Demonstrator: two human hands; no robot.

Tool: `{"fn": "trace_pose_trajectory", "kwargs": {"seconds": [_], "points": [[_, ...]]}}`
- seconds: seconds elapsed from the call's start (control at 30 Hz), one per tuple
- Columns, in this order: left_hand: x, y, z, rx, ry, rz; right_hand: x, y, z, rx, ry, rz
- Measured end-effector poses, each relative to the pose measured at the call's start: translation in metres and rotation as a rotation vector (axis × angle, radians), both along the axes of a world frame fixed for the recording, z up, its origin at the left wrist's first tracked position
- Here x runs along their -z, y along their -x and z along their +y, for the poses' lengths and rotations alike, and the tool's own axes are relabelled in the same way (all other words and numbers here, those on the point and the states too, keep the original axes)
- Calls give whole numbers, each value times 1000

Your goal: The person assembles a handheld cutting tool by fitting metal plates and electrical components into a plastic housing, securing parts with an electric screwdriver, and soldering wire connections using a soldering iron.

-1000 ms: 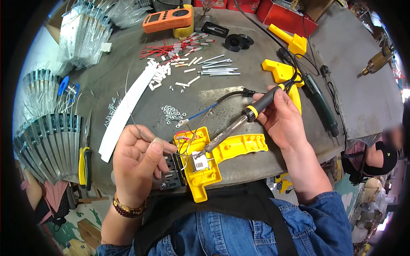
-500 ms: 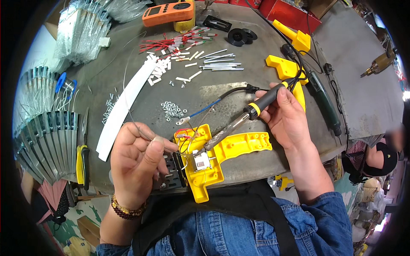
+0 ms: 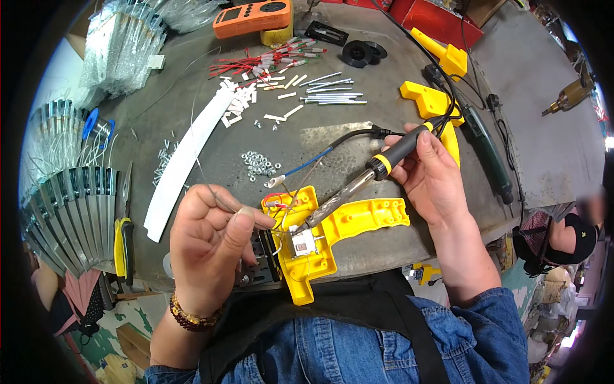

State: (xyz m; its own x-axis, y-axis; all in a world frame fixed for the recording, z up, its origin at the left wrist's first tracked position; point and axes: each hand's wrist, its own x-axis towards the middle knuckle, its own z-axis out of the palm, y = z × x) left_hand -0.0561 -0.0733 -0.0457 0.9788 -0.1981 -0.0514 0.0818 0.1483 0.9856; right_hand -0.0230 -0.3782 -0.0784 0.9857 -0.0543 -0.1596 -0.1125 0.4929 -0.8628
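A yellow plastic housing half (image 3: pixel 368 216) with a handle lies open side up at the table's near edge. Inside it sit a small white switch block (image 3: pixel 302 242) and thin wires, one of them red (image 3: pixel 275 197). My right hand (image 3: pixel 432 176) is closed round the dark handle of a soldering iron (image 3: pixel 400 155), whose tip reaches down to the top of the white block. Between the thumb and fingers of my left hand (image 3: pixel 214 240) is a thin grey solder wire (image 3: pixel 220 201), its end meeting the iron's tip area. A cable with a blue sleeve (image 3: pixel 307 163) runs to the housing.
Loose nuts (image 3: pixel 258 164), metal rods (image 3: pixel 332 99), white tubes (image 3: pixel 240 102) and red-wired parts (image 3: pixel 262 67) lie beyond. A white curved strip (image 3: pixel 188 169) is at left, near yellow-handled pliers (image 3: pixel 123 246). Yellow housings (image 3: pixel 427 102) and a dark green tool (image 3: pixel 486 153) lie right.
My left hand has shifted slightly to the right, bringing the solder wire a little closer to the iron's tip. The soldering iron and the housing hold nearly the same place.
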Motion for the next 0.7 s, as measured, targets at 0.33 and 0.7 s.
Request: {"fn": "trace_pose_trajectory", "kwargs": {"seconds": [0.33, 0.7], "points": [[0, 0, -2, -13, -37, -27, 1, 0, 1, 13, 13, 3], [-3, 1, -4, 13, -78, 3, 1, 0, 1, 20, 13, 17]]}}
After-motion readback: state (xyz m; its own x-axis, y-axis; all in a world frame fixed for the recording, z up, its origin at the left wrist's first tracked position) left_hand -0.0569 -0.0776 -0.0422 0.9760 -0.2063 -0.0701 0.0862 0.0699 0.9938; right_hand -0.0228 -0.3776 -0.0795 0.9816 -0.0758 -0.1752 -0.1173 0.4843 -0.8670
